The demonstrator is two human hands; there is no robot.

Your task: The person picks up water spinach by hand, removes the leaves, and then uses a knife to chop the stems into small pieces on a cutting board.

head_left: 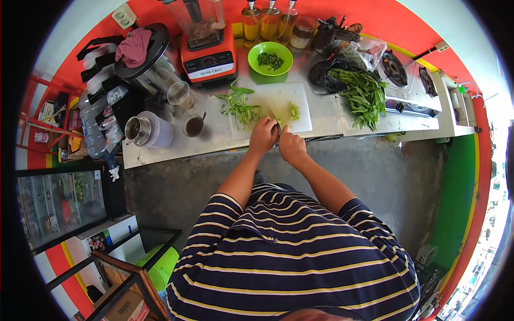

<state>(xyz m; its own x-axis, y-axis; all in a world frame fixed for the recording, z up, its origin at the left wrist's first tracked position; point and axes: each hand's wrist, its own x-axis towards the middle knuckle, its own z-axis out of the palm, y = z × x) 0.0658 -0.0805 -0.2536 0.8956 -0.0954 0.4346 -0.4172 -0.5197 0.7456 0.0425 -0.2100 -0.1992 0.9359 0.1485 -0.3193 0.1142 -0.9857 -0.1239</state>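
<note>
A white cutting board (pixel 303 109) lies at the counter's front edge. My right hand (pixel 292 145) is closed round the handle of a knife (pixel 271 103), whose blade points away over the board. Just left of it, my left hand (pixel 264 134) is closed at the board's front edge beside the blade; what its fingers hold is hidden. Leafy green stems (pixel 241 108) spread over the board's left part and past its edge. A small pile of chopped green pieces (pixel 294 111) sits right of the blade. Behind the board stands a green bowl (pixel 282 51) with chopped greens inside.
Left of the board are a glass of dark liquid (pixel 193 126), a plastic cup (pixel 181 95), a metal-and-white flask (pixel 155 131) and a red blender (pixel 209 60). Bottles (pixel 269 24) line the back. Rightward lie a leafy bunch (pixel 361 99) and a stove (pixel 412 101).
</note>
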